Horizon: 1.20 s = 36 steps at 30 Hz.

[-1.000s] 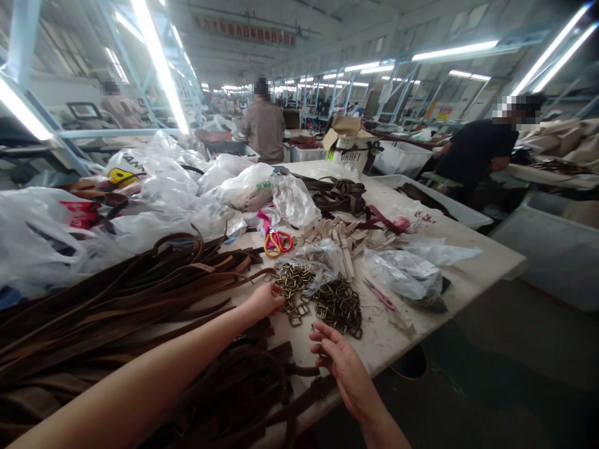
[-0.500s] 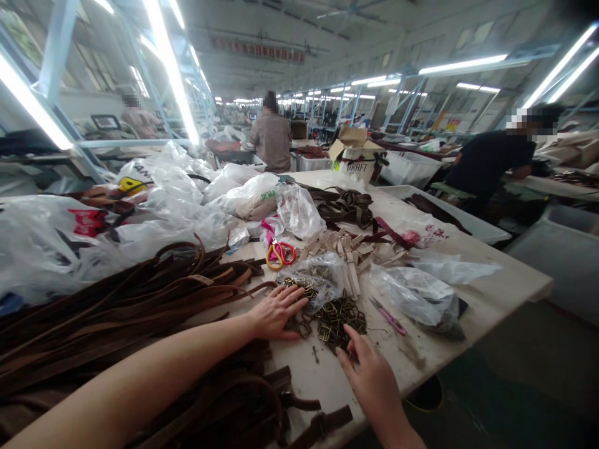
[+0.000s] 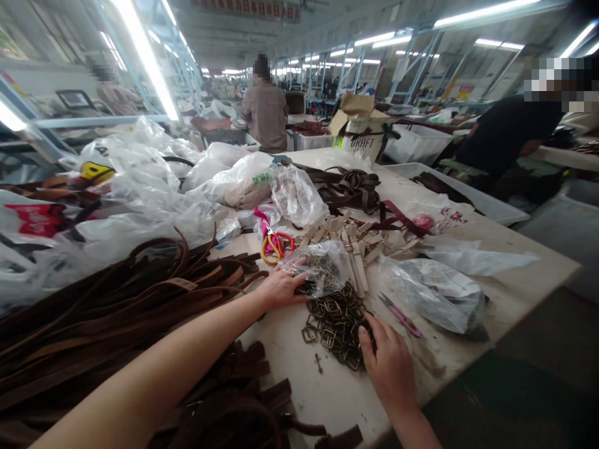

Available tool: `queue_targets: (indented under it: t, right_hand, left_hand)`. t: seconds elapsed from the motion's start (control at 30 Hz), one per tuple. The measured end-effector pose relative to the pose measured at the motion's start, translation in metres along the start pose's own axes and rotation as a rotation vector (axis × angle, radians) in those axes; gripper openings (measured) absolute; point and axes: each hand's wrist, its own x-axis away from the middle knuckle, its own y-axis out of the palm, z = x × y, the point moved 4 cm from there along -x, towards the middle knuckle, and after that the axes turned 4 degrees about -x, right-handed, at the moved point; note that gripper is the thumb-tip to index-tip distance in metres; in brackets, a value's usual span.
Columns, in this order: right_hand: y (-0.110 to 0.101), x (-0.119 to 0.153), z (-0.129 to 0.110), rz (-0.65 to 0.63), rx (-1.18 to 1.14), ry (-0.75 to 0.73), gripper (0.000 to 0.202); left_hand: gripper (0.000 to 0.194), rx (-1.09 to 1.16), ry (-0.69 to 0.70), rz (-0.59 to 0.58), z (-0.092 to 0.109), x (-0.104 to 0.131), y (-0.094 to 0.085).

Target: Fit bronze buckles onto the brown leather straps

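Note:
A heap of dark brass-coloured buckles (image 3: 339, 321) lies on the pale table, spilling from the mouth of a clear plastic bag (image 3: 327, 265). My left hand (image 3: 284, 287) is at the bag's left side, fingers apart, some of them under the plastic film. At the heap's right edge my right hand (image 3: 386, 352) touches the buckles, with thumb and fingers apart. A small loose metal piece (image 3: 319, 363) sits below the heap. Pink-handled snips (image 3: 401, 317) lie to the right of the buckles.
Dark brown leather straps (image 3: 116, 324) cover the left side. Red-and-orange-handled scissors (image 3: 277, 246), wooden clips (image 3: 358, 255) and plastic bags (image 3: 248, 181) lie beyond my hands. Another bag (image 3: 435, 293) is at the right. Two people work farther off, one at the right in dark clothing (image 3: 512, 134).
My left hand has gone from on top of the buckles to partly under the bag's film. More buckles lie heaped together, and my right hand's fingers have spread at their edge. The view has shifted.

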Motion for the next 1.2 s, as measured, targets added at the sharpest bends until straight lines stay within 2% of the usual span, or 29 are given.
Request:
queue_targets:
  t: [0.2,0.3,0.4,0.5,0.6,0.67,0.73,0.87,0.97,1.03,1.1,1.2]
  right_hand:
    - [0.006,0.0,-0.012,-0.021,0.044,-0.001,0.038]
    - [0.005,0.003,-0.018,-0.015,0.069,0.012,0.038]
    - [0.003,0.006,-0.023,-0.021,0.072,0.018,0.037]
    - [0.0,0.009,-0.025,-0.019,0.072,0.005,0.037]
    - [-0.002,0.013,-0.029,-0.003,0.061,-0.011,0.038]
    - [-0.004,0.016,-0.032,0.002,0.05,-0.014,0.039]
    - [-0.004,0.019,-0.035,-0.003,0.045,-0.01,0.039]
    - [-0.001,0.026,-0.044,-0.009,0.072,-0.015,0.039]
    - [0.006,0.031,-0.056,0.0,0.107,-0.052,0.039]
    - [0.012,0.034,-0.067,-0.005,0.137,-0.091,0.039]
    - [0.019,0.035,-0.08,-0.018,0.175,-0.128,0.039]
    - [0.027,0.034,-0.095,-0.043,0.206,-0.159,0.038]
  left_hand:
    - [0.061,-0.051,-0.044,0.007,-0.011,-0.017,0.002]
    - [0.06,-0.06,-0.081,0.007,-0.007,-0.017,-0.003]
    - [0.062,-0.063,-0.152,0.05,0.011,-0.003,-0.012]
    - [0.059,-0.045,-0.219,0.151,0.041,0.025,-0.02]
    - [0.072,-0.007,-0.081,0.12,0.07,0.05,-0.017]
    - [0.08,-0.016,0.011,0.074,0.077,0.058,-0.013]
    - [0.076,-0.062,-0.003,0.089,0.068,0.057,-0.013]
    - [0.054,-0.153,-0.119,0.149,0.036,0.042,-0.016]
    - [0.051,-0.143,-0.239,0.132,0.022,0.039,-0.019]
    - [0.057,-0.096,-0.308,0.131,0.023,0.049,-0.028]
    - [0.063,-0.035,-0.322,0.126,0.032,0.069,-0.045]
    - [0.054,0.02,-0.259,0.034,0.046,0.121,-0.082]
